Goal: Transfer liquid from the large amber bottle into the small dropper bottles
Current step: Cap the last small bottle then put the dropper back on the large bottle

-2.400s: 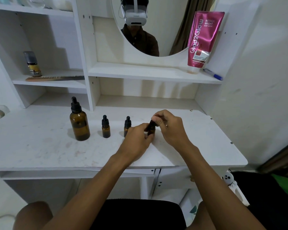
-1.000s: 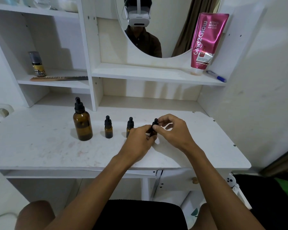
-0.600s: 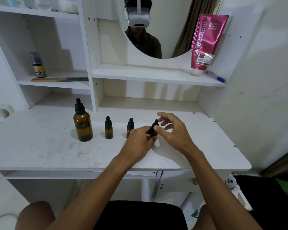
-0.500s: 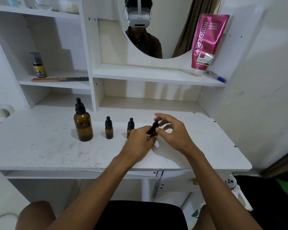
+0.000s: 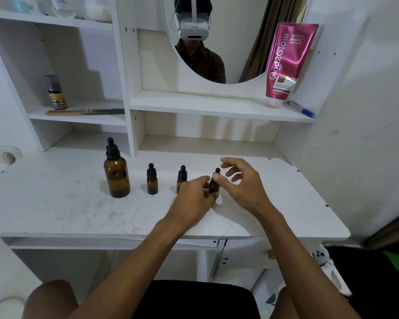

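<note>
White tabletop [image 5: 55, 203] carries the items. Large amber bottle [image 5: 116, 173] stands upright at left, capped. Left hand [image 5: 194, 195] grips the third dropper bottle [image 5: 215, 181] (base hidden). Right hand [image 5: 238, 184] is spread loose, thumb against its cap. First dropper bottle [image 5: 152, 180] and second dropper bottle [image 5: 182, 177] stand between, capped.

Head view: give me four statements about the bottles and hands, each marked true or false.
1. The large amber bottle stands capped on the desk. True.
2. The left hand grips the rightmost dropper bottle. True.
3. The right hand holds a removed cap. False: the cap sits on the bottle, and the right hand's fingers are spread.
4. The pink tube lies on the desk. False: the pink tube stands on the shelf beside the mirror.
</note>
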